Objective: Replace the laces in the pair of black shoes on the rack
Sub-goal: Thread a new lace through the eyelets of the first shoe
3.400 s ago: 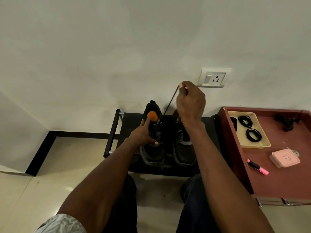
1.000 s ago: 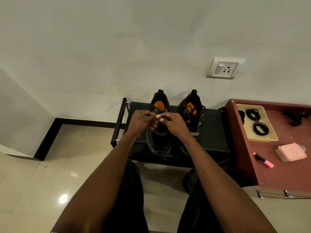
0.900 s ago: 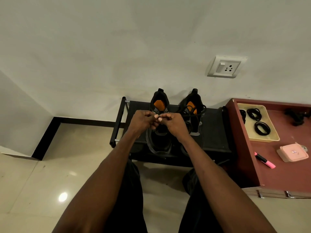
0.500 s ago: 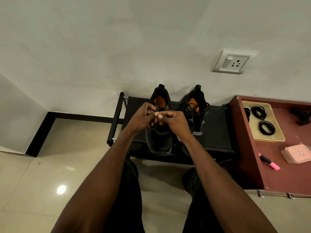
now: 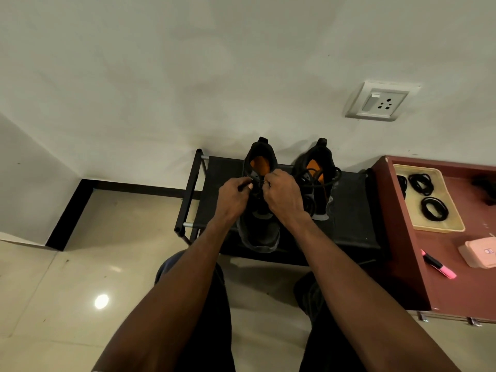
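Your left hand [image 5: 233, 194] and right hand [image 5: 282, 195] each pinch a thin black lace [image 5: 258, 182] over the left shoe [image 5: 259, 210] on the rack [image 5: 346, 210]. The lace looks limp and light; hold it near the stiff tips.

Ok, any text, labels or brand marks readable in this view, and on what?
None can be read.
Pink case: a small mark on its lid, too blurred to read.
Pink highlighter: no legible print.
Wall socket and black shoes: no lettering visible.
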`<state>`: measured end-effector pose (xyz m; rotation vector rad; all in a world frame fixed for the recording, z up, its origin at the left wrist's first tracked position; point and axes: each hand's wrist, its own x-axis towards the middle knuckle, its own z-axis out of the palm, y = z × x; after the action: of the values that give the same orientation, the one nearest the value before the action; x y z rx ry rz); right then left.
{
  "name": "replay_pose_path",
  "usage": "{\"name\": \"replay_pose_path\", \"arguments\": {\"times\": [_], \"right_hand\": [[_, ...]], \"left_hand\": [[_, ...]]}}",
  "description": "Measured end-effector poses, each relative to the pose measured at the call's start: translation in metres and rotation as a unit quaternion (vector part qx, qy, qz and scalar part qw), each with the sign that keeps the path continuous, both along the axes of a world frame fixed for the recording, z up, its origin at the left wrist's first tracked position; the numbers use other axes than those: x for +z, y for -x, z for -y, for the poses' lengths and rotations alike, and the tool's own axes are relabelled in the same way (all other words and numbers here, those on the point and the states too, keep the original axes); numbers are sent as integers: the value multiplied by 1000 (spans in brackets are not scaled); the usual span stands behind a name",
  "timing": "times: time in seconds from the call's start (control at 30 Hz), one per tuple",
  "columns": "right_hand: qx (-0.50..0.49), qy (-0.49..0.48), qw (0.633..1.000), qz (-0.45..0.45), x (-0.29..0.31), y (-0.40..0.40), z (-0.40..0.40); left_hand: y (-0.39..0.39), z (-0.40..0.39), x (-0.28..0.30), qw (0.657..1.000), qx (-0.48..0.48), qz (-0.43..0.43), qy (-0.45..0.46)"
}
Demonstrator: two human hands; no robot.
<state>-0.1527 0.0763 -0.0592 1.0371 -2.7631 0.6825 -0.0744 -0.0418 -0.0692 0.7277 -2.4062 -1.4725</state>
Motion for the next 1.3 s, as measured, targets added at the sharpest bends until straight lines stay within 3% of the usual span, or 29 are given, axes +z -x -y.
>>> {"name": "replay_pose_path", "arguments": {"times": [0.57, 0.73, 0.9, 1.07, 1.23, 1.3], "right_hand": [[92, -166, 982, 7, 18, 18, 13], [83, -99, 979, 155, 15, 32, 11], [38, -71, 981, 178, 8, 29, 15], [-18, 105, 961, 255, -5, 22, 14], [-73, 88, 958, 261, -11, 19, 20], [-86, 90, 944, 304, -9, 22, 21]], "left_hand": [[7, 4, -9, 1000, -3, 25, -15], [6, 5, -10, 999, 9, 20, -50], [6, 3, -9, 999, -1, 30, -45], [3, 2, -5, 998, 12, 11, -65], [5, 0, -6, 998, -2, 28, -51], [4, 2, -7, 998, -4, 35, -56]]}}
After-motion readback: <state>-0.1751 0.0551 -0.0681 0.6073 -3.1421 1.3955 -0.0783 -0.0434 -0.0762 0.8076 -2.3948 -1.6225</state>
